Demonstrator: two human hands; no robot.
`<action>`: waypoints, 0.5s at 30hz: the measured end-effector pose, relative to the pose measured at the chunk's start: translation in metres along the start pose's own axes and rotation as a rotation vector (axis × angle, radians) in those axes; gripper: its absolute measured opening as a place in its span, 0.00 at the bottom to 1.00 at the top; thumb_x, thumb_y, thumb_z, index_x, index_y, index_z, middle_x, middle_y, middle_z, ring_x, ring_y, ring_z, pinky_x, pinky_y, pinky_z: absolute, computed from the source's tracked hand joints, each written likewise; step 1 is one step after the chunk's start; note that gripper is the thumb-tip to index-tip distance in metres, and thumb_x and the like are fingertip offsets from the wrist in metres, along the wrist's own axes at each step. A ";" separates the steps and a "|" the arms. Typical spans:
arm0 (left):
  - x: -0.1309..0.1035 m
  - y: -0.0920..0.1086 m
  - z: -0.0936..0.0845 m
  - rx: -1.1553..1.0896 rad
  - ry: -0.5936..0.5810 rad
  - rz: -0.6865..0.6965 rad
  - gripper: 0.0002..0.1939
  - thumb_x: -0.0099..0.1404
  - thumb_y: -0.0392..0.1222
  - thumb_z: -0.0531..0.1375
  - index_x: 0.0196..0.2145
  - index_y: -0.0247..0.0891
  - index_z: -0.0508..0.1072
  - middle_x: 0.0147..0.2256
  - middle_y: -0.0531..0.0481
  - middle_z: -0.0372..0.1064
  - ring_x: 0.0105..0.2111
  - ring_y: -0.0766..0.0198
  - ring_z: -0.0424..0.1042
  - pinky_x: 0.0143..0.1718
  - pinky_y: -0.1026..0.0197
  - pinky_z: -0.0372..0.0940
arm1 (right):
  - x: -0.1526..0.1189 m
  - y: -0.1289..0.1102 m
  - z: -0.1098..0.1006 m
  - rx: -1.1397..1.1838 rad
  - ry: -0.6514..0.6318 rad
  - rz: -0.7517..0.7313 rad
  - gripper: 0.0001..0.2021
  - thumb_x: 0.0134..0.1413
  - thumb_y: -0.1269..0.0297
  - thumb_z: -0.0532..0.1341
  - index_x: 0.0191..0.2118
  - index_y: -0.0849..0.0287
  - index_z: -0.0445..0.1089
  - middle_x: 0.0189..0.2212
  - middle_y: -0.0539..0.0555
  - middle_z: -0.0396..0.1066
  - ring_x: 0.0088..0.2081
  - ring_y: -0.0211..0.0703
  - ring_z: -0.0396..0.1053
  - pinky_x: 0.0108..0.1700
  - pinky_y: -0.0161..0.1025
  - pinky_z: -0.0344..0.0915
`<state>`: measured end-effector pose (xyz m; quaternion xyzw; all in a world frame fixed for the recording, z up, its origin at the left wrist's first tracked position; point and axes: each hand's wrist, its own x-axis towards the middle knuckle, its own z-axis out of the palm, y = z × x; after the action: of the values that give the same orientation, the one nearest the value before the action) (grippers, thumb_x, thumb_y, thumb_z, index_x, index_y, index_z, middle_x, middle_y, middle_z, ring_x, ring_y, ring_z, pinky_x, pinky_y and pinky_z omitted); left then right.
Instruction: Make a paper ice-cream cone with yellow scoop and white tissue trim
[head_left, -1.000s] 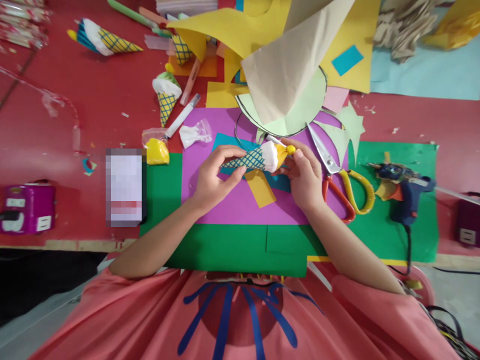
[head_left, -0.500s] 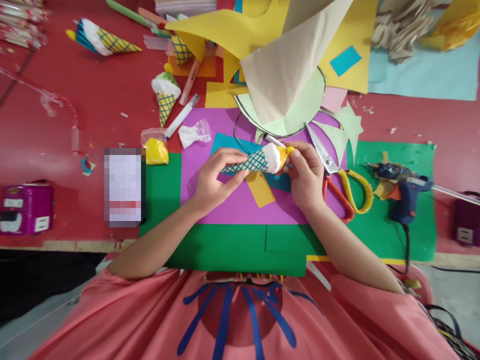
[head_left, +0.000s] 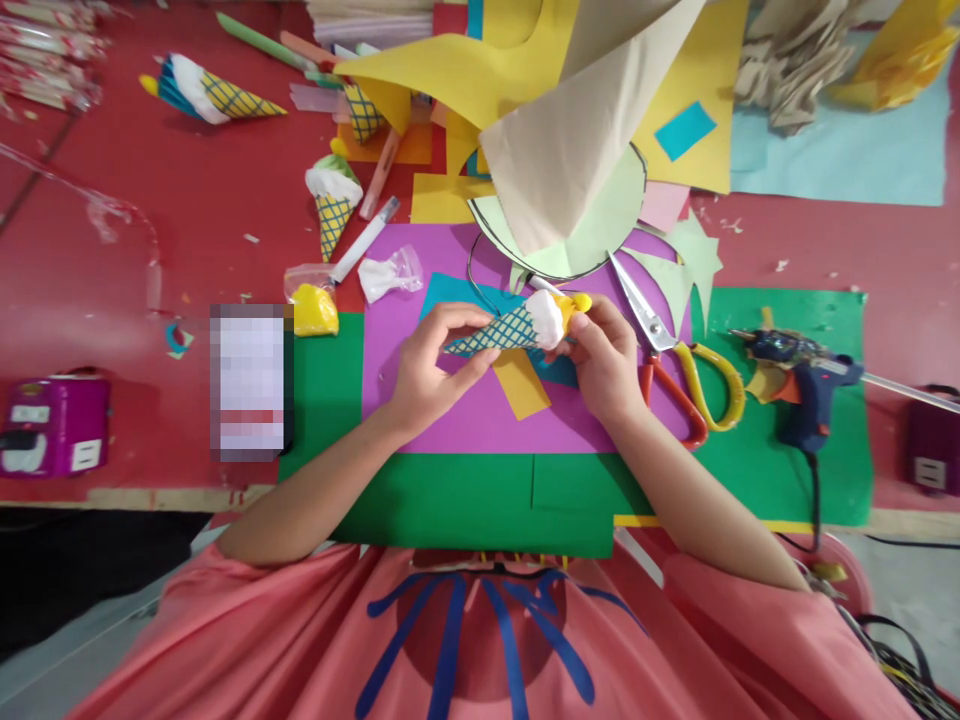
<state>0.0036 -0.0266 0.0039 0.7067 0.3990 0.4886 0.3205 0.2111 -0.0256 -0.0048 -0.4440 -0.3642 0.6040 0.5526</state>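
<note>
Between both hands is a paper ice cream cone (head_left: 510, 328) with a blue criss-cross pattern, a white band and a yellow top ending in a small ball. My left hand (head_left: 431, 365) is closed round its narrow end, thumb below and fingers above. At the yellow end, my right hand (head_left: 606, 358) pinches the cone near the white band; the ball now shows above the fingers. Beneath them lie blue paper (head_left: 442, 290) and an orange paper strip (head_left: 523, 385) on a purple sheet (head_left: 420, 425). Scissors (head_left: 656, 335) with red and yellow handles rest just right of my right hand.
A glue gun (head_left: 814, 395) lies on green paper at the right. Two similar cones, one blue-topped (head_left: 214, 92) and one green-topped (head_left: 334, 205), lie at the left. Yellow clay (head_left: 315, 310), a marker (head_left: 365, 240) and a phone (head_left: 250, 380) are nearer. Large rolled paper (head_left: 570, 150) stands behind.
My right fingers have slid off the small yellow ball toward the white band, so the ball is uncovered. The left hand keeps its hold.
</note>
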 end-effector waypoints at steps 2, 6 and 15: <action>0.001 0.000 0.001 -0.026 0.021 -0.021 0.17 0.63 0.39 0.66 0.49 0.43 0.71 0.45 0.49 0.73 0.47 0.66 0.76 0.47 0.65 0.74 | 0.001 -0.001 0.001 0.024 0.019 0.022 0.11 0.51 0.55 0.68 0.37 0.53 0.70 0.30 0.47 0.71 0.24 0.32 0.69 0.27 0.33 0.73; 0.003 -0.001 0.000 0.001 0.060 -0.031 0.12 0.64 0.40 0.66 0.45 0.42 0.74 0.43 0.51 0.75 0.43 0.67 0.77 0.45 0.66 0.75 | 0.003 -0.004 0.002 0.081 0.032 0.055 0.12 0.49 0.57 0.67 0.38 0.53 0.69 0.30 0.46 0.70 0.25 0.33 0.69 0.28 0.34 0.74; 0.004 0.001 -0.003 0.075 0.031 0.034 0.13 0.64 0.40 0.66 0.46 0.43 0.74 0.43 0.51 0.77 0.44 0.66 0.77 0.45 0.64 0.75 | 0.004 -0.005 0.004 0.149 0.036 0.085 0.10 0.47 0.59 0.67 0.34 0.55 0.71 0.28 0.46 0.70 0.24 0.32 0.68 0.26 0.32 0.72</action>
<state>0.0020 -0.0236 0.0068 0.7171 0.4098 0.4898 0.2793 0.2095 -0.0210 0.0009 -0.4277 -0.2890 0.6442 0.5644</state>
